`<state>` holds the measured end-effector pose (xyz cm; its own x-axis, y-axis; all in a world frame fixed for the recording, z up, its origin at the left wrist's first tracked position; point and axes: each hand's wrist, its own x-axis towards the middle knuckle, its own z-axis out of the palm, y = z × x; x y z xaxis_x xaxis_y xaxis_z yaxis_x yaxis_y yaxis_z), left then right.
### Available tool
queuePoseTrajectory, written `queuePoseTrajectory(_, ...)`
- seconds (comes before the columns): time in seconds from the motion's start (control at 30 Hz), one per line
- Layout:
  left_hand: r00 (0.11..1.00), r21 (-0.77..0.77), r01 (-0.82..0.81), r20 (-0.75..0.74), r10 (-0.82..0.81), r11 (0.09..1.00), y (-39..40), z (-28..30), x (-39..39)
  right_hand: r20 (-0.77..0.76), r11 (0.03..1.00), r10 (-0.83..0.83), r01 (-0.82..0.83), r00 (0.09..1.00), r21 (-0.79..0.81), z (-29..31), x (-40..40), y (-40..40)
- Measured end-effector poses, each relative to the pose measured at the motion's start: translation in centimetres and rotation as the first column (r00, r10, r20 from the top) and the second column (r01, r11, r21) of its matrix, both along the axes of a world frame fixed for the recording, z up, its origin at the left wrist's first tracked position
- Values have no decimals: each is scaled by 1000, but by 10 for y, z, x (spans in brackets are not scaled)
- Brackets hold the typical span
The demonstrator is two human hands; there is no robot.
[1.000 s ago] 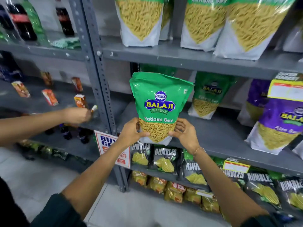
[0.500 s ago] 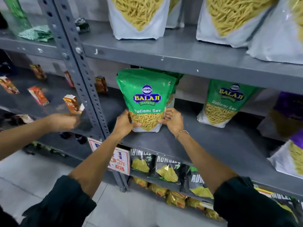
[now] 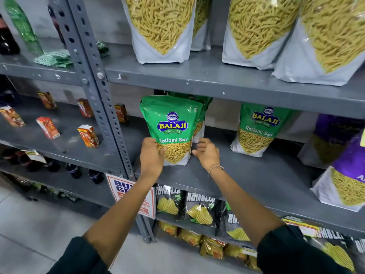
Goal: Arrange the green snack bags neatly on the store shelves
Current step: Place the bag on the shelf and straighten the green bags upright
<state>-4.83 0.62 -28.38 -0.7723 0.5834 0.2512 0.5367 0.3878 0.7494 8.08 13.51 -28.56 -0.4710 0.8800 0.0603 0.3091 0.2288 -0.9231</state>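
A green Balaji Ratlami Sev bag stands upright on the grey middle shelf, near the left upright. My left hand grips its lower left corner. My right hand sits just right of the bag's base with fingers spread, apart from it. Behind the front bag a second green bag peeks out. Another green bag of the same kind stands further right on the same shelf.
Big sev bags line the shelf above. Purple Balaji bags stand at the right. Black Rumbles chip bags fill the shelf below. A grey perforated post divides the racks; small juice cartons sit on the left rack.
The bag went from held in the air to standing on the shelf. My right hand has let go of it. The other person's arm at the left is gone from view.
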Motion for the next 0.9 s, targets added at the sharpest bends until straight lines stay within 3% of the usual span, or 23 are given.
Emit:
queuePoseTrajectory(0.1, 982, 23, 180, -62, -178, 983, -6, 34, 37, 53, 992, -9, 2, 999, 126, 21, 28, -19)
queuePoseTrajectory(0.3, 875, 146, 482, -129, -466, 864, -12, 127, 120, -34, 934, -99, 105, 994, 341, 100, 111, -53)
queuePoseTrajectory(0.53, 774, 290, 628, -325, -543, 722, 15, 229, 184, -254, 815, -177, 286, 951, 504, 211, 202, -47)
queuePoseTrajectory(0.67, 798, 270, 588, -345, -494, 763, 46, 263, 199, -322, 778, -204, 353, 924, 519, 253, 228, -17)
queuePoseTrajectory(0.77, 853, 202, 499, -285, -437, 843, 55, 260, 190, -297, 777, -243, 368, 923, 511, 250, 226, 5)
queuePoseTrajectory(0.9, 897, 84, 434, -132, -422, 897, 56, 256, 181, -190, 902, -175, 235, 966, 362, 251, 220, 20)
